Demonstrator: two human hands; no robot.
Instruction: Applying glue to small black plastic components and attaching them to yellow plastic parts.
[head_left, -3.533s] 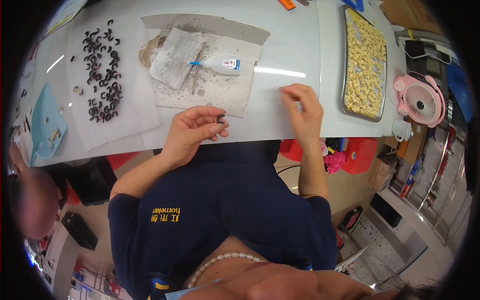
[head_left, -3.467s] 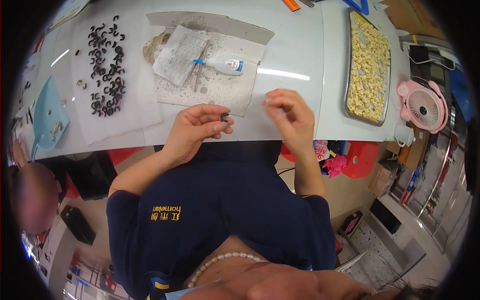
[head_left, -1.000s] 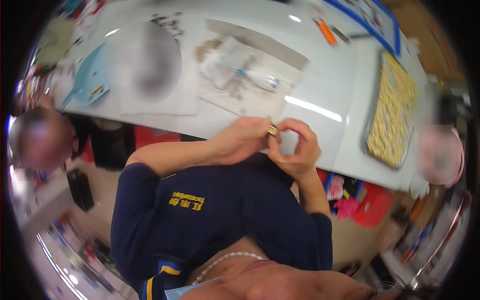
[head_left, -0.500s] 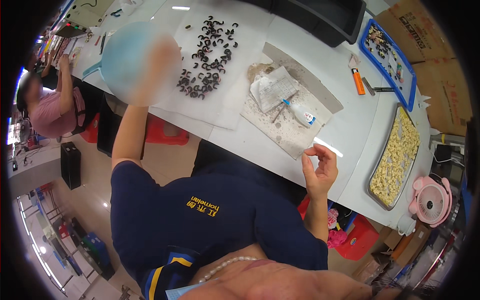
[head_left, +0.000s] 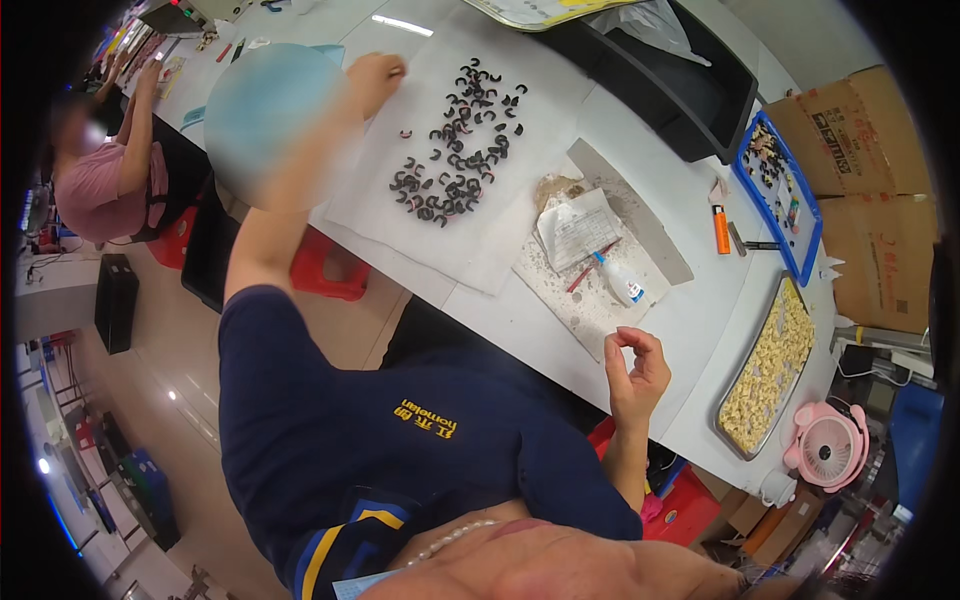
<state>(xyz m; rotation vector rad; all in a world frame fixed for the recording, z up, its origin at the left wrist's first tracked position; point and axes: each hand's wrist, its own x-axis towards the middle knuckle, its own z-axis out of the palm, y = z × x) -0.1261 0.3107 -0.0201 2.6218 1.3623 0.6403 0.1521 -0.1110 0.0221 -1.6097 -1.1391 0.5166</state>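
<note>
My left hand [head_left: 375, 75] is stretched far out to the upper edge of a white sheet [head_left: 490, 245], fingers bunched together, a short way left of a scatter of small black curved pieces [head_left: 455, 150]. Whether it grips one is too small to tell. My right hand [head_left: 635, 365] hovers at the table's near edge with thumb and forefinger pinched and the other fingers spread; nothing shows between them. Just beyond it lies a small white glue bottle [head_left: 620, 285] on a stained grey board [head_left: 585, 310] beside a folded paper [head_left: 578, 230].
A metal tray of pale yellow bits [head_left: 770, 370] and a pink fan [head_left: 828, 450] sit to the right. Farther back are a blue tray [head_left: 775, 190], an orange stick [head_left: 721, 228], a black bin [head_left: 660, 70] and cardboard boxes [head_left: 870, 130]. Another person [head_left: 110, 170] sits at left.
My hands, together at the table edge a second ago, have parted. The left arm has reached out to the sheet of black pieces; the right hand stays pinched near the edge.
</note>
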